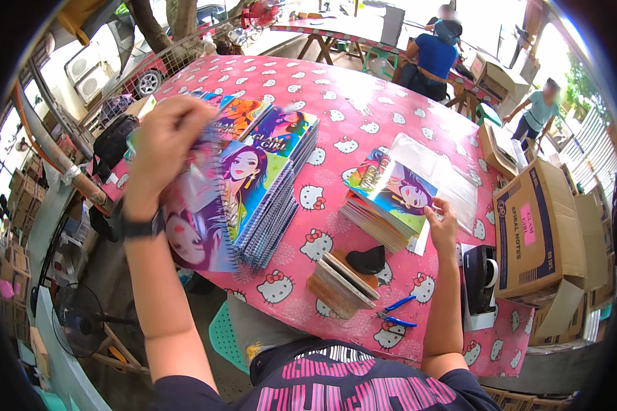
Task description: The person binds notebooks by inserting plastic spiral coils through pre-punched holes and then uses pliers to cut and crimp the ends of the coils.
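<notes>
My left hand [171, 140], smeared by motion, grips a spiral notebook [192, 229] near its upper edge; the cover is purple with a drawn face. Beside it on the pink table stand stacks of similar spiral notebooks [248, 175] with colourful drawn covers, coils along their edges. My right hand [443, 220] has its fingertips curled at the right corner of a shorter stack of illustrated notebooks [391, 195], touching the top one. Clear plastic sheets or bags [449, 192] lie flat behind that stack.
Nearer me lie wooden blocks [343, 284] with a black piece [367, 260], and blue-handled pliers [397, 313]. A black tape dispenser [481, 277] and an open cardboard box [538, 229] flank the right edge. A black fan [79, 320] stands lower left. People [433, 55] are farther off.
</notes>
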`<state>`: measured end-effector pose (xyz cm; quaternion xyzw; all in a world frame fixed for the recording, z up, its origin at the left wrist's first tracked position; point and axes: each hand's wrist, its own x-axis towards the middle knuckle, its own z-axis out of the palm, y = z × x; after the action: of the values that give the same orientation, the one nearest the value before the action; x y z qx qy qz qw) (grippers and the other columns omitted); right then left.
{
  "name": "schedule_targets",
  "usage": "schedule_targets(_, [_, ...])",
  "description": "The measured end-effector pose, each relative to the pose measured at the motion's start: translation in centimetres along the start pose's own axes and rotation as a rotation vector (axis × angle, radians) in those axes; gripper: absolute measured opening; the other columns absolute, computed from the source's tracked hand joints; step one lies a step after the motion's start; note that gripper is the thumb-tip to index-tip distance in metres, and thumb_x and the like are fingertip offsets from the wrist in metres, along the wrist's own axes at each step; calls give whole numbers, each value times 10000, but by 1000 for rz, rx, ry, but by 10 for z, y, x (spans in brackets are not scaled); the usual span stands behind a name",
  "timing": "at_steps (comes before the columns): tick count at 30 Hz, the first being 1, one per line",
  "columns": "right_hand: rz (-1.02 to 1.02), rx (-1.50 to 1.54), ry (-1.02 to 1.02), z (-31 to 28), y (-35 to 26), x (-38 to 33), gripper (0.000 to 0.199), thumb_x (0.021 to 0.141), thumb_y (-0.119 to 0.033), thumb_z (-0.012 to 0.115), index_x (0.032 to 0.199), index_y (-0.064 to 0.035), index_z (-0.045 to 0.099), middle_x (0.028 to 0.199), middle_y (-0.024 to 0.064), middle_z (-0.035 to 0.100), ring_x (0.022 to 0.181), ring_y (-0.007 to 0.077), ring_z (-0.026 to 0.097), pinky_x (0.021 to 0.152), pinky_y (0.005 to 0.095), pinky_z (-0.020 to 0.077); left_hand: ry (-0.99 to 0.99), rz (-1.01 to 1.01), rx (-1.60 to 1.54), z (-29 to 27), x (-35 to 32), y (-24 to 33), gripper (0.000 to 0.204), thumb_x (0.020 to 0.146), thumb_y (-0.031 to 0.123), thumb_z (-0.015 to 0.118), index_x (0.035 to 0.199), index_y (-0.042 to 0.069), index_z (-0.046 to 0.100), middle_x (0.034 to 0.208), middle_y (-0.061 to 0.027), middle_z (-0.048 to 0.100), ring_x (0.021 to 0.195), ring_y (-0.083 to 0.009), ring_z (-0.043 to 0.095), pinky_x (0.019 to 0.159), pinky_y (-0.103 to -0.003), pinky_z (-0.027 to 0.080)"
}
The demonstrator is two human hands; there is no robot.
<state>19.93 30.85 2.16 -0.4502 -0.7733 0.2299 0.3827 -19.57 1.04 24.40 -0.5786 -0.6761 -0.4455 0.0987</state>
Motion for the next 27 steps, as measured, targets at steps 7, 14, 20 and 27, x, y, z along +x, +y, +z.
schedule_targets(7, [301, -23, 64, 39, 57, 8, 676, 763, -409, 787, 1202, 30, 519, 905, 114, 621, 784, 181, 603, 685, 308, 491, -244, 123, 350, 110, -3, -74, 415, 935, 392, 542, 1207, 83, 597, 1299, -135, 545, 1238, -310, 449, 1019, -445, 359])
schedule_targets(14, [274, -6, 33, 22, 51, 16, 329, 811, -230, 757, 948, 9, 577, 785, 60, 620, 640, 114, 544, 556, 261, 441, -544, -165, 408, 111, -76, -49, 667, 749, 462, 726, 1287, 115, 539, 1399, -92, 451, 1304, -286, 400, 1052, -456, 348])
schedule_targets(20, [46, 344, 201, -26, -60, -32, 279, 811, -127, 740, 953, -32, 520, 853, 27, 574, 765, 113, 552, 657, 279, 444, -296, -67, 273, 111, -85, -25, 759, 756, 439, 735, 1366, 91, 448, 1425, -143, 409, 1337, -330, 349, 1094, -473, 287])
schedule_targets(27, [18, 695, 101, -13, -128, -150, 320, 796, 7, 732, 1008, -24, 495, 960, 35, 595, 895, 99, 569, 765, 248, 474, -102, -413, -1014, 194, -122, 21, 450, 898, 136, 645, 1286, 8, 456, 1221, -83, 546, 1127, -142, 517, 963, -293, 412])
